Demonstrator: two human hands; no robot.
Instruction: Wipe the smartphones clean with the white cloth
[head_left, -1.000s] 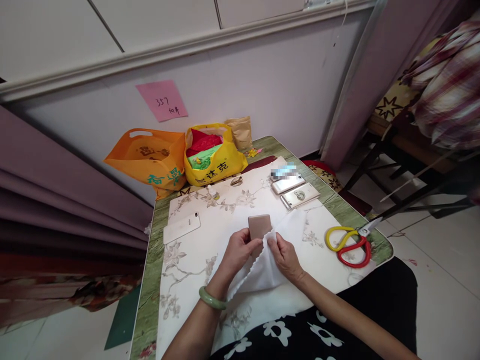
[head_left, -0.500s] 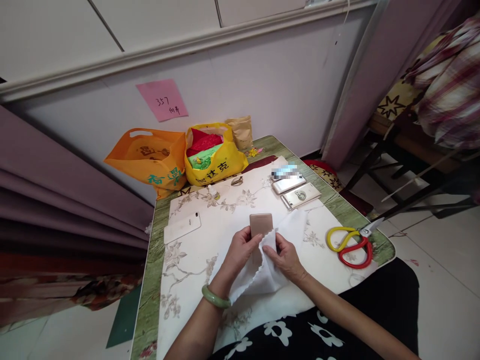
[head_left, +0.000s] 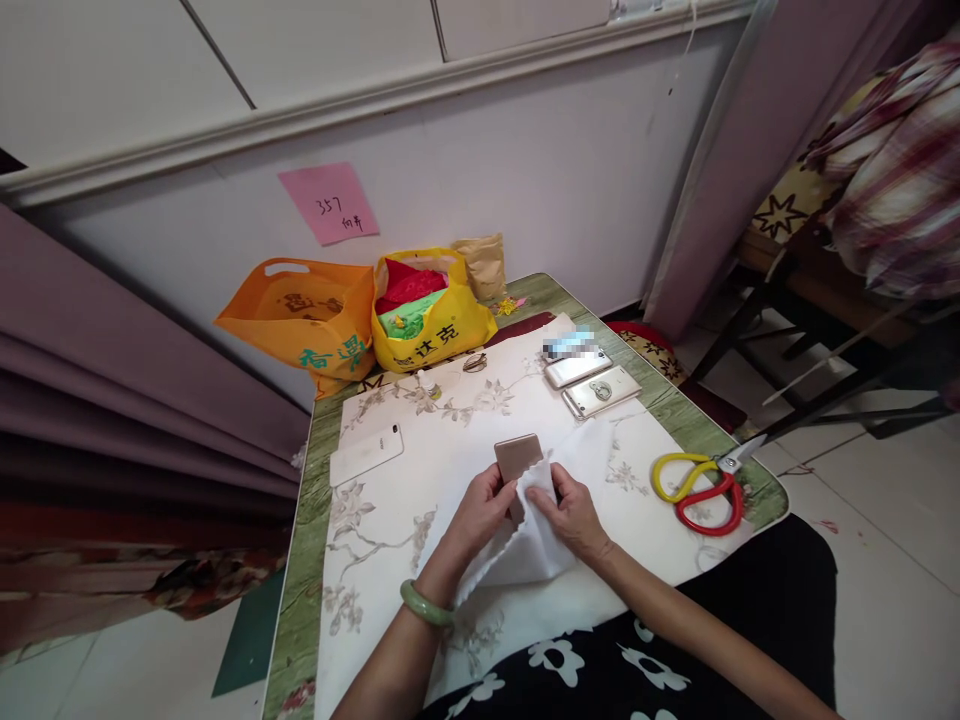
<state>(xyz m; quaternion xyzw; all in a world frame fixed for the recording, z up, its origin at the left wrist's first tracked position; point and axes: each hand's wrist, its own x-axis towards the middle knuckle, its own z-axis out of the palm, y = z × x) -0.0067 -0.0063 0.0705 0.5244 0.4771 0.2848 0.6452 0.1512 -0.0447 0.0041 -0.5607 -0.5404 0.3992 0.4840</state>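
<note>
One gold phone-like device (head_left: 517, 457), clamped in the left hand (head_left: 480, 510), has just tipped towards eleven o'clock, leaving its five o'clock corner under the white cloth (head_left: 534, 545) that the right hand (head_left: 575, 514), close by at four o'clock, pinches against it.

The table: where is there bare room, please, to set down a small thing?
Bare tablecloth shows between the white phone and white cloth, and between the ringed phone and scissors. Crowded: the back, with the yellow bag and orange bag, and the middle, with the left hand and right hand.
</note>
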